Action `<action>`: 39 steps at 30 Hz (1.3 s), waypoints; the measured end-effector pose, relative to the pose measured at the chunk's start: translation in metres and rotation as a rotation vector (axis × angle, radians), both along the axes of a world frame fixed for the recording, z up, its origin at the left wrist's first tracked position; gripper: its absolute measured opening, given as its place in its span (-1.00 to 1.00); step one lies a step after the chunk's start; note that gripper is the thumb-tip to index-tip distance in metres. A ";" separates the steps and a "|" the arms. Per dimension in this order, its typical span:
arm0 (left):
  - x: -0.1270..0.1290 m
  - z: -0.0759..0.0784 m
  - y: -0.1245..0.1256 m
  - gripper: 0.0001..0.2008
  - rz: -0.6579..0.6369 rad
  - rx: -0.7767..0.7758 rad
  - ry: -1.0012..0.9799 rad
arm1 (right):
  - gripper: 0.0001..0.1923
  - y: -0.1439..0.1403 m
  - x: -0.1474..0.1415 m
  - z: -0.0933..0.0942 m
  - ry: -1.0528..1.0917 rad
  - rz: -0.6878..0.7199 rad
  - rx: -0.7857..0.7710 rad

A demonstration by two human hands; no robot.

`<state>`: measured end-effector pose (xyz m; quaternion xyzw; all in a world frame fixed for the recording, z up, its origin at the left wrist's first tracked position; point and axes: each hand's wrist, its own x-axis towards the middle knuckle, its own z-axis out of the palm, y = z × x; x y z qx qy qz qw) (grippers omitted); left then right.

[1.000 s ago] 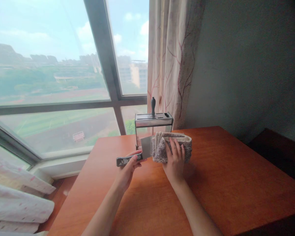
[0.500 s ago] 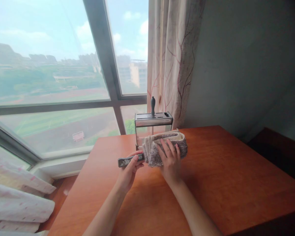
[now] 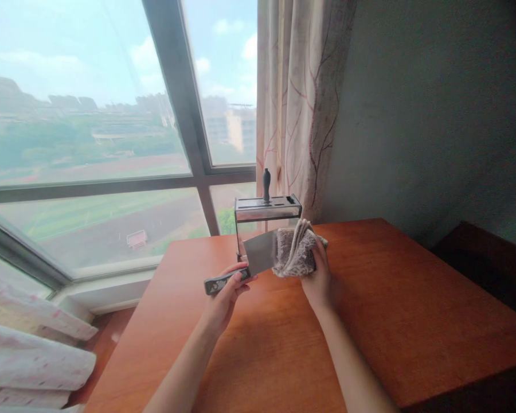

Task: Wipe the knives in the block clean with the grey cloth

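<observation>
My left hand (image 3: pixel 227 292) is closed round the dark patterned handle of a cleaver-like kitchen knife (image 3: pixel 258 253), whose broad grey blade points right. A folded grey-brown towel (image 3: pixel 293 252) with pale edges covers the right end of the blade. My right hand (image 3: pixel 319 281) grips this towel from its right side, with part of the fingers hidden behind the cloth. Just behind the knife stands a metal frame holder (image 3: pixel 267 209) with a dark upright handle (image 3: pixel 266 184) sticking up from its top.
Both hands are above a reddish-brown wooden table (image 3: pixel 395 310). Beyond its far left edge is a large window (image 3: pixel 90 137), with a patterned curtain (image 3: pixel 301 103) beside it. Pale fabric (image 3: pixel 34 355) hangs at lower left. A grey wall (image 3: pixel 413 126) rises at right.
The towel has slid right along the blade, uncovering its left part. My right hand has moved from the towel's front to its right side. The left hand stays nearly still.
</observation>
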<state>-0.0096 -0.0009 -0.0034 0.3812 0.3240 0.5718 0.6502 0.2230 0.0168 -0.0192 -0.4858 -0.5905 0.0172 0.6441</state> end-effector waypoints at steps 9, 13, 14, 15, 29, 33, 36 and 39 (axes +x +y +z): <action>-0.004 0.005 0.003 -0.69 0.047 -0.023 -0.055 | -0.54 0.002 0.004 -0.005 0.607 0.220 -0.212; -0.004 0.007 0.003 -0.72 0.038 -0.018 -0.115 | -0.59 0.000 0.004 -0.004 0.805 0.526 -0.278; -0.003 0.006 0.003 -0.73 0.033 -0.015 -0.120 | -0.55 -0.001 0.003 -0.003 0.843 0.607 -0.285; -0.002 0.006 0.002 -0.73 0.025 -0.012 -0.116 | -0.51 -0.003 0.001 -0.003 0.865 0.672 -0.287; 0.016 0.002 -0.010 -0.70 -0.113 -0.013 0.117 | -0.64 -0.008 -0.027 -0.004 1.330 0.768 -0.432; 0.012 -0.001 -0.006 -0.71 -0.131 -0.009 0.183 | -0.64 -0.005 -0.022 0.003 1.497 0.755 -0.390; 0.013 -0.001 -0.007 -0.70 -0.139 -0.011 0.174 | -0.59 -0.004 -0.012 0.009 1.543 0.707 -0.292; 0.014 0.000 -0.009 -0.70 -0.156 -0.029 0.160 | -0.58 -0.003 -0.002 0.013 1.551 0.678 -0.224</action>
